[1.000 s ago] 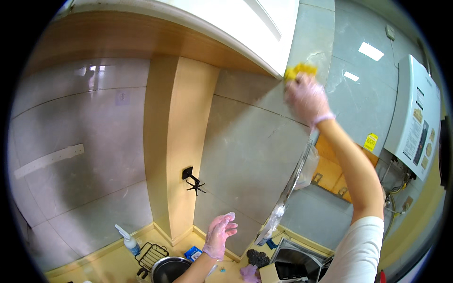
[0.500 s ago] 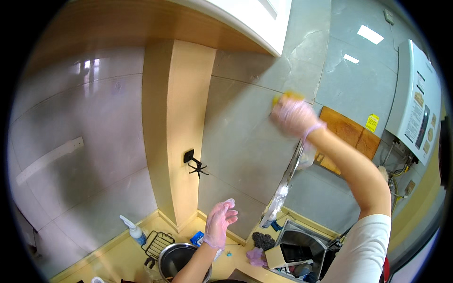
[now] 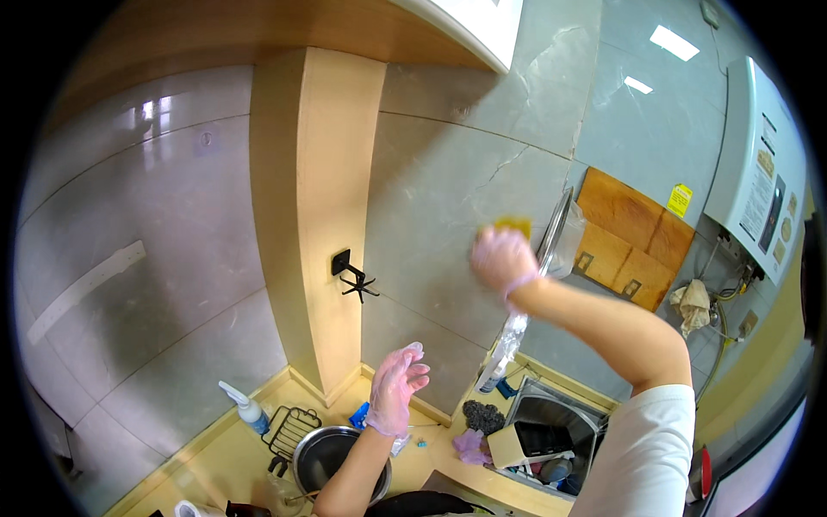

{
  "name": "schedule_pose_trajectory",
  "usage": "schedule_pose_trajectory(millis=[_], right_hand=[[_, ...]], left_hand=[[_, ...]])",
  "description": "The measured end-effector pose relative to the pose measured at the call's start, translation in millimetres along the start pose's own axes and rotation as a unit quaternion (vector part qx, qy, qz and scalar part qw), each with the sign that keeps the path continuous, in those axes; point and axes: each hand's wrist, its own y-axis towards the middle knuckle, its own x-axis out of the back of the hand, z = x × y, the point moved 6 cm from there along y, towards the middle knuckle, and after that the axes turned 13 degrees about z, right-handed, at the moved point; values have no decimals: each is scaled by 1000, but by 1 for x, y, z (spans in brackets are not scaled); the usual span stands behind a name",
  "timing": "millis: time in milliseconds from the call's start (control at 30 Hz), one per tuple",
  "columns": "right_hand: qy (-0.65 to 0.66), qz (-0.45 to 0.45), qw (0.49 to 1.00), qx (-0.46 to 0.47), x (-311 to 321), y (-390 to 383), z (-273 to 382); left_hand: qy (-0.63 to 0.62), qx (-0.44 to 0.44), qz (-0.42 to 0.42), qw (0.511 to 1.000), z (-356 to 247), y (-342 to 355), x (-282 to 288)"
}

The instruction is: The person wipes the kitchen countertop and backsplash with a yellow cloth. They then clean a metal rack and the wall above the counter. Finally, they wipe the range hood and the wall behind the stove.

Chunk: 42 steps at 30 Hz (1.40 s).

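While I look up through the head camera, the grey tiled wall [image 3: 448, 198] fills most of the view, with a tall beige column [image 3: 323, 198] running down its middle and a black hook bracket [image 3: 351, 276] fixed to the column's side. To the right a wooden cutting board [image 3: 633, 241] leans against the wall, a white water heater [image 3: 762, 172] hangs beyond it, and a crumpled cloth [image 3: 692, 303] dangles below. A long item wrapped in clear plastic [image 3: 534, 293] stands tilted against the wall just beside my raised arm and runs partly behind it. Down on the yellow counter [image 3: 215, 448] I see a spray bottle [image 3: 244, 407], a black wire rack [image 3: 291, 428], a steel pot [image 3: 332, 457] and a sink [image 3: 551, 431] crowded with dishes.

My right hand [image 3: 502, 257], in a thin translucent glove, is curled around a yellow sponge [image 3: 513, 225] and presses it flat on the wall tile. Only the sponge's top edge shows above the fingers. My left hand [image 3: 396, 388], gloved too, hangs free above the pot, fingers loosely spread, holding nothing.
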Motion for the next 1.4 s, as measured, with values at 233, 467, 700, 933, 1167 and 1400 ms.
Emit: schedule_pose_trajectory(millis=[233,467,700,933,1167,1400], right_hand=[[-1,-99,984,-150,32,-4,-35],[50,-21,995,-84,-79,-40,86],[102,-119,970,-186,-27,-35,28],[386,-229,844,-295,-78,-65,59],[629,-132,739,-204,-110,-100,120],[678,-180,704,-114,-103,-129,103]], left_hand=[[32,21,6,999,5,17,-8],[57,60,1,997,21,53,-17],[116,138,-22,983,54,47,31],[87,73,61,992,57,71,-13],[135,-6,99,986,86,103,-12],[307,-208,8,929,70,144,-37]])
